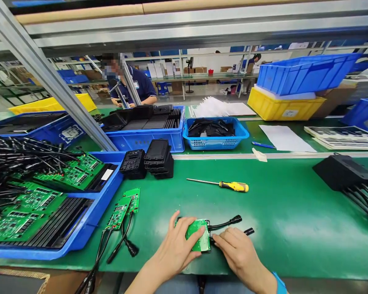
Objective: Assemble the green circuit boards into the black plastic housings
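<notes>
Near the table's front edge lies a green circuit board [205, 241], apparently set in a black housing whose edge shows along its right side. My left hand [176, 243] grips the board across its left part, thumb on its face. My right hand [237, 249] is closed in a pinch at the board's right edge, on a black cable [249, 231] whose end sticks out beyond the fingers. A second black cable [227, 223] with a connector runs right from the board's upper corner. The fingertips of my right hand partly hide the cable's entry.
A yellow-handled screwdriver [234, 186] lies behind my hands. Loose circuit boards [119, 214] with cables lie left, beside a blue bin [102, 216] of boards. Black housings [158, 159] are stacked behind. A wired black box [346, 171] sits right. A co-worker [141, 83] is across the table.
</notes>
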`<state>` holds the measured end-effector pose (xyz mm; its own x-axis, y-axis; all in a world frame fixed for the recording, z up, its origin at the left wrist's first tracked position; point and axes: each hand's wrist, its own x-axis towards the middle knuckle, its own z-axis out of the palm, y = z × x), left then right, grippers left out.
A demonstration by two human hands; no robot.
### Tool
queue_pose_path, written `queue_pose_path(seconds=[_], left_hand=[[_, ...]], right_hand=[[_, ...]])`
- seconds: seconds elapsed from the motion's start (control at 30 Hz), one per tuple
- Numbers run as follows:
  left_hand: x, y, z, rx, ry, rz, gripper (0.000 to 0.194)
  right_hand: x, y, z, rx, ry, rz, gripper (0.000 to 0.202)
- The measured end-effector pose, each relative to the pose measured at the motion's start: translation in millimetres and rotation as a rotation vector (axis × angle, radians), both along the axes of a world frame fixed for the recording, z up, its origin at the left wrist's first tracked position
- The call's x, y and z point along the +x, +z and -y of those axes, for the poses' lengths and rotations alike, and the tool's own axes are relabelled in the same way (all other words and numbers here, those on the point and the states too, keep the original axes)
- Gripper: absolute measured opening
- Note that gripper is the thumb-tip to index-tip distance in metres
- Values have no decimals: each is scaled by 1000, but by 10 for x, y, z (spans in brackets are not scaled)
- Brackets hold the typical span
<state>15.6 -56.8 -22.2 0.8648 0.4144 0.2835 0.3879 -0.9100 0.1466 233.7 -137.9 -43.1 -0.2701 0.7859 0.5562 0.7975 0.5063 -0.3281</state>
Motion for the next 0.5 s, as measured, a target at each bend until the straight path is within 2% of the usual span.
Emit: queue_pose_path(seconds=[0.1,0.2,0.33,0.43,0.5], left_hand=[[13,-14,-15,0,-11,-11,62],[17,-48,-58,0,-37,-1,67],[-1,-79,-104,12,-88,52,64],[-17,-52,-103,-8,-132,101,58],[-32,-5,-89,-48,-155,118,57]], right_hand=[[25,-52,0,53,7,88,23],[27,-59,1,-36,-32,59,25],[8,67,-20,-209,-35,-120,25],[-6,188,-69,-122,-124,-72,23],[-6,251,-106,-144,-106,-18,24]])
